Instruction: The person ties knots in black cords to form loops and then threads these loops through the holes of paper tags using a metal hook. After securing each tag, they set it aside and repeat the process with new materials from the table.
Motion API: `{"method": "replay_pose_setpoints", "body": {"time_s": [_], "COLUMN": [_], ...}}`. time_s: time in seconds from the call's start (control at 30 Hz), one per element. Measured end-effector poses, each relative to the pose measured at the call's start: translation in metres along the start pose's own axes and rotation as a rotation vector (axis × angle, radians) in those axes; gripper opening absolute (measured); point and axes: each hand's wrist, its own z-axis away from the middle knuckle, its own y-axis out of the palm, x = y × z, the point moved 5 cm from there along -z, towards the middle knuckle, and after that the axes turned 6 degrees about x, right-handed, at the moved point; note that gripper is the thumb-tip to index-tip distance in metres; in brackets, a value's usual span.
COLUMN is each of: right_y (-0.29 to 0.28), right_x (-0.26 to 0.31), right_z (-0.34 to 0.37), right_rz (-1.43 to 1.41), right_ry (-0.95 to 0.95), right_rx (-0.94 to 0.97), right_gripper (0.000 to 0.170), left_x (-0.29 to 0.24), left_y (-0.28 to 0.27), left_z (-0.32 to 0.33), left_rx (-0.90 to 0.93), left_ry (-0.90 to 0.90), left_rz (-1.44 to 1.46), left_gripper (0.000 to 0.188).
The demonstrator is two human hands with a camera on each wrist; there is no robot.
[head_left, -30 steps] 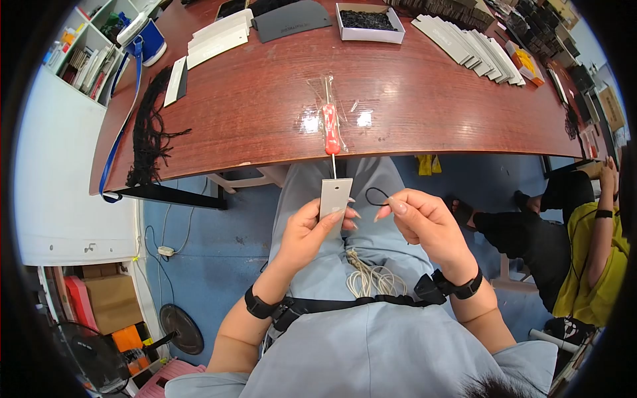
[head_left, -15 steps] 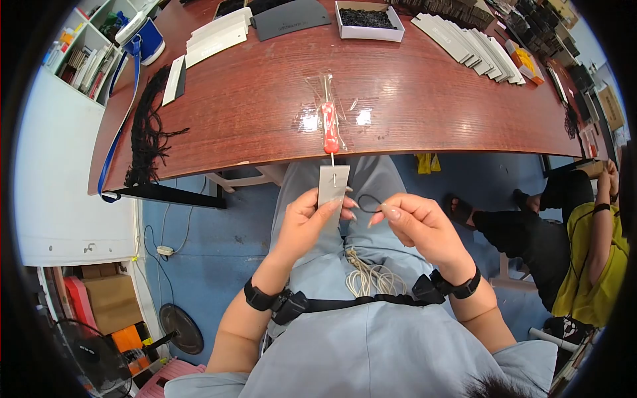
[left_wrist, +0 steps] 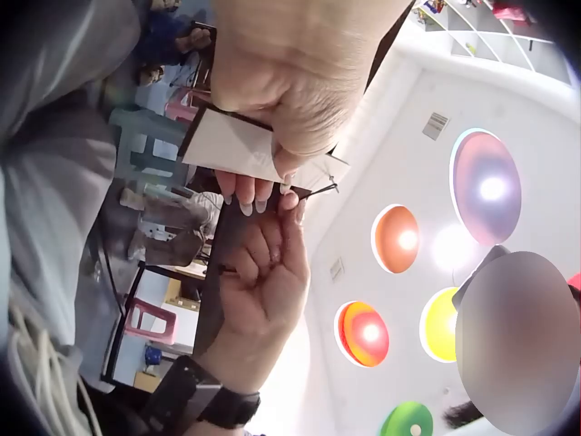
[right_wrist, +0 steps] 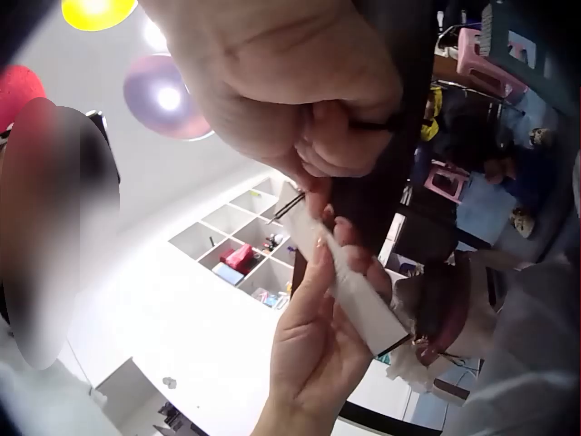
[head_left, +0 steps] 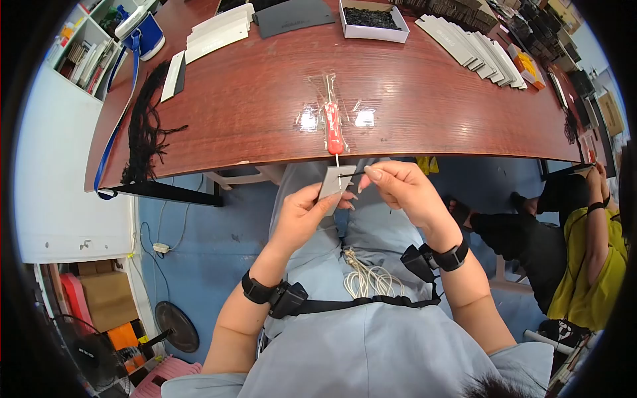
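Observation:
My left hand (head_left: 300, 215) holds a light grey hang tag (head_left: 330, 184) between thumb and fingers, just off the table's front edge. The thin metal shaft of a red-handled hook tool (head_left: 333, 129) comes through the tag's hole, its tip showing on my side. The tool lies on the table under clear tape. My right hand (head_left: 408, 192) pinches a black cord (head_left: 352, 174) drawn taut to the shaft at the tag's face. In the left wrist view the cord (left_wrist: 320, 191) crosses the tag's end. The right wrist view shows the tag's long pale face (right_wrist: 359, 295).
Black cords (head_left: 146, 132) hang over the table's left edge. White tags (head_left: 468, 50) fan out at the back right, near a white box (head_left: 375, 33) of black pieces. A bundle of pale cord (head_left: 365, 278) lies on my lap. Another person (head_left: 584, 245) sits at the right.
My right hand has moved up and left, bringing the cord loop from beside the tag to the shaft. The tag has slid up the shaft, whose tip now pokes through, and it is tilted.

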Motion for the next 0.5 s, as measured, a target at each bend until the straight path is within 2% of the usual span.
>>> {"method": "replay_pose_setpoints", "body": {"time_s": [0.03,0.07,0.1,0.17,0.2,0.27,0.33,0.4,0.5], "right_y": [-0.001,0.0,0.001,0.002,0.001,-0.002,0.0,0.006,0.02], "right_x": [-0.005,-0.006,-0.005,-0.003,-0.003,0.004,0.009,0.013,0.015], "right_z": [0.0,0.0,0.0,0.0,0.0,-0.003,-0.006,-0.006,-0.009], "right_rz": [-0.085,-0.088,-0.086,0.006,0.008,-0.016,-0.013,-0.012,0.046], "right_ry": [0.065,0.042,0.044,0.077,0.083,-0.03,0.009,0.05,0.056], "right_rx": [0.041,0.027,0.026,0.031,0.034,0.051,0.088,0.123,0.168], "right_gripper": [0.024,0.023,0.023,0.021,0.021,0.019,0.019,0.019,0.02], "left_x": [-0.005,-0.009,-0.011,-0.02,-0.022,-0.023,-0.023,-0.027,-0.022], "left_y": [0.0,0.001,0.0,0.001,0.001,-0.001,-0.001,0.007,0.007], "left_z": [0.002,0.005,0.007,0.014,0.016,0.016,0.016,0.019,0.023], "left_rx": [0.007,0.014,0.014,0.033,0.038,0.04,0.047,0.129,0.147], "left_ry": [0.056,0.113,0.113,0.254,0.272,0.273,0.274,0.387,0.348], "left_rz": [-0.144,-0.289,-0.286,-0.546,-0.58,-0.589,-0.6,-0.719,-0.704], "left_gripper": [0.019,0.018,0.018,0.017,0.019,0.02,0.021,0.024,0.02]}}
